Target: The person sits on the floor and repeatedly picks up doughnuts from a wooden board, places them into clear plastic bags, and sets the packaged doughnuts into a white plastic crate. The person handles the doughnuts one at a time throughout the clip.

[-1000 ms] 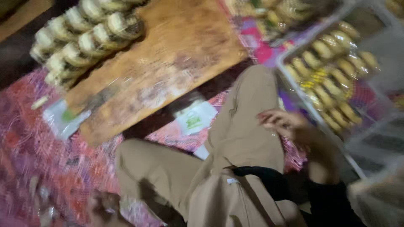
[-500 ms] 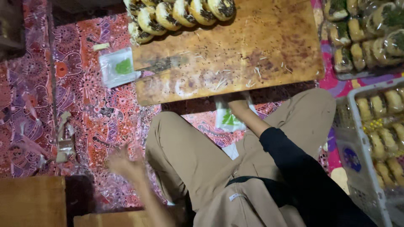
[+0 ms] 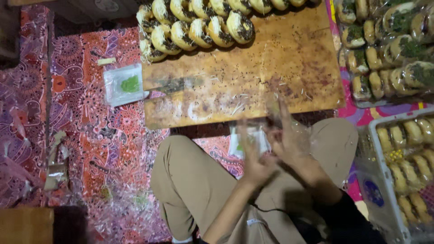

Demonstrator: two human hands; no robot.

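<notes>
Clear plastic is what my hands are working, right above my lap: a thin see-through wrapper held up between my left hand and my right hand, just short of the near edge of the wooden board. Both hands are blurred; the fingers look spread and lightly pinching the film, the left at its lower left, the right along its right side, though I cannot tell exactly how firmly either one grips. As I judge it, the wrapper's long axis runs from my lap towards the board, and one short end points at the board, but the film is too faint for me to say whether that end is an opening. To handle it well I would keep the pinches at opposite edges, pull the film gently taut so it does not cling to itself, and hold it clear of the crumbs on the board.

Beneath the hands sit my crossed legs in tan trousers on a red patterned cloth. Farther out, rows of topped buns line the board's far side. A small clear packet with something green lies left of the board, and trays of wrapped buns stand to my right
</notes>
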